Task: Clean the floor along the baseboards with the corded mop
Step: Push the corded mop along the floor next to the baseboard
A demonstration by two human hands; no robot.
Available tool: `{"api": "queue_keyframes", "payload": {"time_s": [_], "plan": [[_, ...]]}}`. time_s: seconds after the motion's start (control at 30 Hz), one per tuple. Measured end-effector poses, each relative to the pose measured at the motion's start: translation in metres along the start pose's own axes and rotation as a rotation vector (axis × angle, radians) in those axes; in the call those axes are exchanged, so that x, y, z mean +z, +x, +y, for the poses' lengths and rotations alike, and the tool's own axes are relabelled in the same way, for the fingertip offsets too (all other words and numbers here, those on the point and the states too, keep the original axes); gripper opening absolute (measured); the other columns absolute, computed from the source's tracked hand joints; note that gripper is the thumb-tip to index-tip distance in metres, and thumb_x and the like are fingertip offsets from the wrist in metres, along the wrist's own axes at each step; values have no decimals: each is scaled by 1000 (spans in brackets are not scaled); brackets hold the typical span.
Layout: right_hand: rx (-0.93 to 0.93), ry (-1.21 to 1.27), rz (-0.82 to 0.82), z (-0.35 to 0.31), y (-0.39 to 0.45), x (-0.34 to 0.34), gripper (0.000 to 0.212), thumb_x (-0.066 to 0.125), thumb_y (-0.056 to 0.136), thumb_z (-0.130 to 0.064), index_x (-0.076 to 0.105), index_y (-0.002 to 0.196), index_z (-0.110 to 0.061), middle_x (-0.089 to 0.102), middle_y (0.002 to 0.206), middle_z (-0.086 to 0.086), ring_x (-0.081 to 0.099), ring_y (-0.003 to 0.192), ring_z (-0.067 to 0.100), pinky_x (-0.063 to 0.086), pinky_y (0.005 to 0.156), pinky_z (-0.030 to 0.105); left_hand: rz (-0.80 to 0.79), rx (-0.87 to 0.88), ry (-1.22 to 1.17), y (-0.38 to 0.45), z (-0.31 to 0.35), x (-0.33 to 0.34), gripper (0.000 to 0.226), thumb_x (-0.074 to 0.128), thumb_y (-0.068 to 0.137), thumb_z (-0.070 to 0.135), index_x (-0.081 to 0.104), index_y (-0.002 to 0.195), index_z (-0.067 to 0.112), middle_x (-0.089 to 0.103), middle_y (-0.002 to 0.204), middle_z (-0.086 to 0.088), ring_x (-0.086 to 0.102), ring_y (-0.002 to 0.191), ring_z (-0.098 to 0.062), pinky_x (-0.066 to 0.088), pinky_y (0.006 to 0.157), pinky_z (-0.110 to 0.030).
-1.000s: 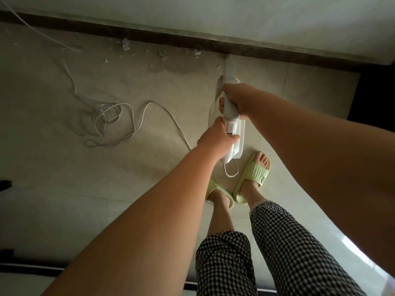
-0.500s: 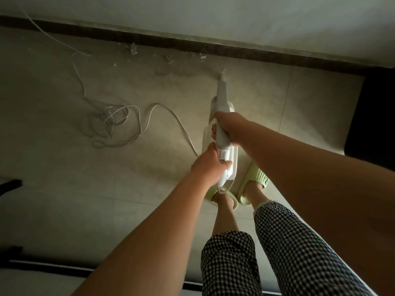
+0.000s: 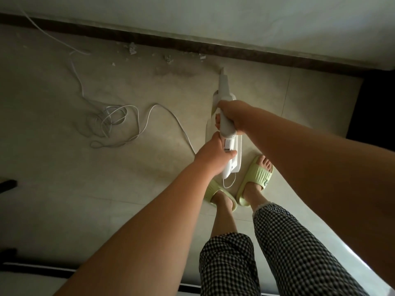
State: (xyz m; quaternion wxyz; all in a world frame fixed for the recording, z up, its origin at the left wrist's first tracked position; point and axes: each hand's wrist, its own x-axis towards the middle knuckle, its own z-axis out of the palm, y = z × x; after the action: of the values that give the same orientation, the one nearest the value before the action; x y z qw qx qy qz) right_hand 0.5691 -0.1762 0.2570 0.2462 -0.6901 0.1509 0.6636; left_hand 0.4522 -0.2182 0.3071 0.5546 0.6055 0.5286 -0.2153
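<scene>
there, unreadable label (image 3: 227, 145) on corded mop (image 3: 227, 124)

Both arms reach down, left hand (image 3: 210, 155) below right hand (image 3: 233, 118), fingers curled.

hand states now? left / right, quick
Left hand: closed, gripping the rear end of the white corded mop handle.
Right hand: closed, gripping the same handle further forward.
</scene>
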Motion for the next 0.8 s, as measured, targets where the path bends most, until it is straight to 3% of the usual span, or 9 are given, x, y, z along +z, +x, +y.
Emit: {"api": "queue_keyframes", "payload": {"time_s": [0.13, 0.37, 0.6, 0.8], "plan": [[-32, -5, 2, -15, -1, -1, 13, 53, 95, -19, 52, 98, -7, 50, 61, 4, 49, 47, 14, 48, 41, 20, 31, 3, 14, 13, 6, -2, 50, 60, 93, 35, 40, 135, 17, 60, 125, -4, 59, 112, -28, 48, 95, -40], [-109, -12, 30, -29, -9, -18, 25, 48, 98, -20, 48, 76, -9, 47, 61, 3, 45, 51, 12, 45, 51, 22, 38, 26, 120, 29, 25, 0, 49, 57, 94, 36, 38, 134, 16, 62, 120, -6, 60, 108, -29, 47, 95, -43], [-72, 90, 91, -19, -10, -36, 20, 48, 98, -22, 50, 83, -9, 46, 61, 2, 45, 49, 11, 44, 45, 20, -2, 45, 171, 24, 29, 10, 39, 56, 95, 36, 41, 125, 16, 61, 105, -2, 61, 102, -29, 47, 92, -43], [-6, 77, 44, -23, -1, -21, 11, 52, 94, -20, 53, 90, -10, 49, 61, 2, 47, 49, 13, 45, 43, 19, 50, 2, 80, 26, 19, 6, 46, 58, 93, 36, 40, 131, 16, 61, 125, -7, 58, 114, -31, 45, 98, -44]]}}
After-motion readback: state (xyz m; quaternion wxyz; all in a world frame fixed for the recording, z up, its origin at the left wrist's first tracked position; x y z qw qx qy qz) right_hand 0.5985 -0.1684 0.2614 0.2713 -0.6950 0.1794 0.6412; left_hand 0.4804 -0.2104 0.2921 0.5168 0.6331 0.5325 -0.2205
